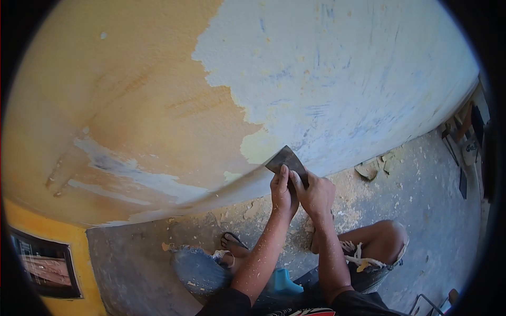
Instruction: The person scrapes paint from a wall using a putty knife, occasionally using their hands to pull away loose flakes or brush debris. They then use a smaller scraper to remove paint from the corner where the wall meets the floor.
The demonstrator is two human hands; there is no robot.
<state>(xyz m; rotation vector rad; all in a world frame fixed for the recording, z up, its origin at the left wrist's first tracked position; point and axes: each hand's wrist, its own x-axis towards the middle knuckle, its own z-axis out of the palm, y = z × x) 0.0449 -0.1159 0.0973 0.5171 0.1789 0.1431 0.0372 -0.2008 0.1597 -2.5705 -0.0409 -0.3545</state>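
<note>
Two hands on one scraper at the lower wall; loose flakes on the floor

Left hand (283,196) and right hand (318,196) are set side by side, both closed on a flat scraper (287,159); the thumbs lie along its near face, and the fingers curl round its lower part; the handle is hidden by the grip. The dark blade projects above the hands, tilted, near the foot of the wall (369,68) and close to the ragged paint boundary; whether its edge touches the wall cannot be told.

Left of that boundary, tan paint (142,68) covers most of the wall, with pale streaks low down; right of it, the face is pale, with bluish marks.

The grey floor (132,266) carries scattered flakes, thickest along the wall base; larger curled pieces (367,170) lie to the right of the hands; crumbs also cling to both forearms. The person is seated or crouched low, in frayed jeans (196,271), with a dark sandal (232,240) on one foot; a light-blue item (283,283), not identifiable, shows between the legs; assorted objects (466,139) stand at far right, too dim to identify.
</note>
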